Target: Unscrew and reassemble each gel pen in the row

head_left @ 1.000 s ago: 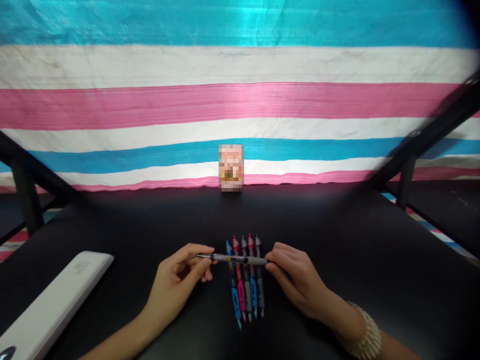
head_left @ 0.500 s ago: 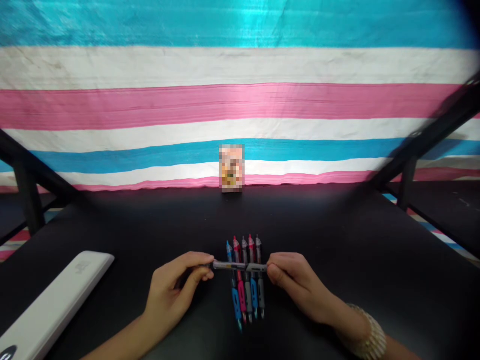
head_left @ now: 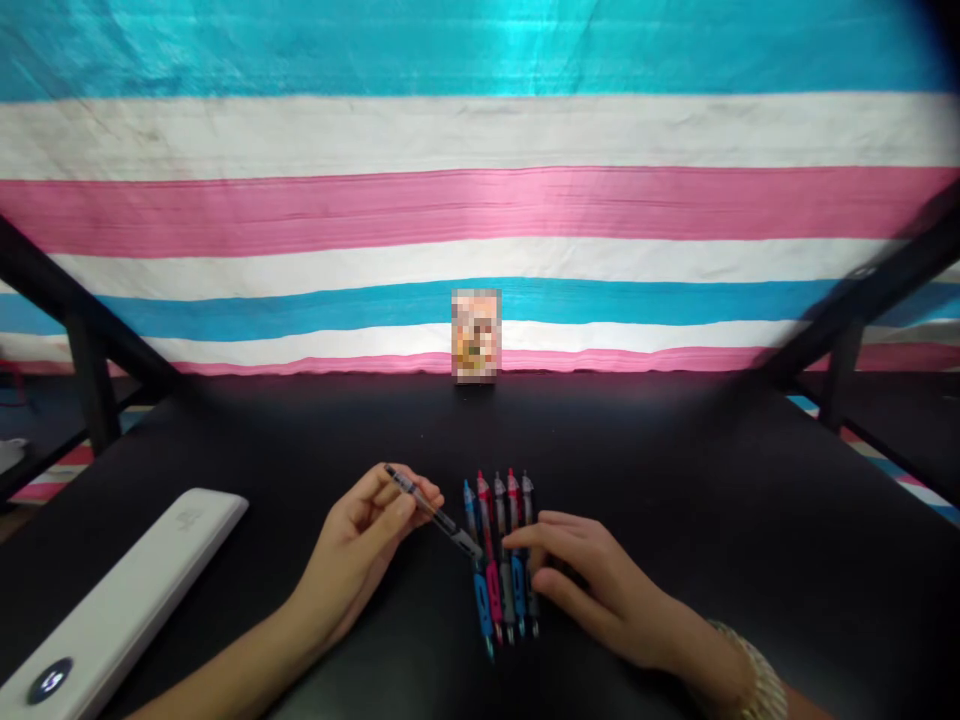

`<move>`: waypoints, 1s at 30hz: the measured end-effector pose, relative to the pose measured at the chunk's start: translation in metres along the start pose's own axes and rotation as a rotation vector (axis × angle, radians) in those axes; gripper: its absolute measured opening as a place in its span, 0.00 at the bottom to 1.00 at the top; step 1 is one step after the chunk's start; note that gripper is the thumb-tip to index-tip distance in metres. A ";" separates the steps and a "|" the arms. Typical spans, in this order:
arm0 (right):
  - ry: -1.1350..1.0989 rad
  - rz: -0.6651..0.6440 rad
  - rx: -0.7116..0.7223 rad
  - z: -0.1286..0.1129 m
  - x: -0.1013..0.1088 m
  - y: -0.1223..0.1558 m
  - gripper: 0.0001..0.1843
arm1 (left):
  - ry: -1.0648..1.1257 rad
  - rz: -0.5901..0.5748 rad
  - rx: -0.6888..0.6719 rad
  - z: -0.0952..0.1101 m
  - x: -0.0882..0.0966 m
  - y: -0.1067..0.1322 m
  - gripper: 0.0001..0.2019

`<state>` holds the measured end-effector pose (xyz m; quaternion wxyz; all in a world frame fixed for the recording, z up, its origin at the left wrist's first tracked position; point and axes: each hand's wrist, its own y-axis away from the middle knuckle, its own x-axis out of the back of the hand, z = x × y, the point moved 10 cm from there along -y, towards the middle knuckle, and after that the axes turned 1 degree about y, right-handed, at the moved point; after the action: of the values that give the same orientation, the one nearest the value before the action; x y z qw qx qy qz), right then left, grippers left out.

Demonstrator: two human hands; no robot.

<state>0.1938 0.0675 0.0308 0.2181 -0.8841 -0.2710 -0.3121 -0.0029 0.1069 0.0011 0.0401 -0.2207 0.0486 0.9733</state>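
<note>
Between thumb and fingers, my left hand [head_left: 375, 535] grips a clear-barrelled pen [head_left: 435, 512] with a grey rubber grip. The pen slants down to the right, its grey end over the upper part of a blue-grip pen [head_left: 482, 600]. Several pens lie side by side in a row, among them a pink-grip pen [head_left: 493, 592], a grey-grip pen [head_left: 507, 590] and another blue-grip pen [head_left: 519, 590]. My right hand [head_left: 589, 575] holds nothing; its fingers are apart, the index fingertip over the row and the thumb near the rightmost grey-grip pen [head_left: 533, 595].
A white device with a round dark display [head_left: 135, 600] lies on the black table [head_left: 300, 430] at the left. A small blurred picture card [head_left: 477, 337] stands at the back before a striped sheet [head_left: 300, 215]. Black frame bars [head_left: 840, 310] slant along both sides.
My right hand has let go of the pen's grey end and opened. My left hand has raised and tilted the pen from level to slanting. The view has shifted slightly.
</note>
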 end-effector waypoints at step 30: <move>-0.008 0.080 -0.017 0.007 0.003 0.000 0.15 | -0.100 -0.062 -0.052 0.011 0.002 -0.005 0.15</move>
<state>0.1992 0.0727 0.0278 0.2219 -0.8971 -0.2338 -0.3021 -0.0092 0.1132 0.0100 0.0667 -0.1743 0.0147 0.9823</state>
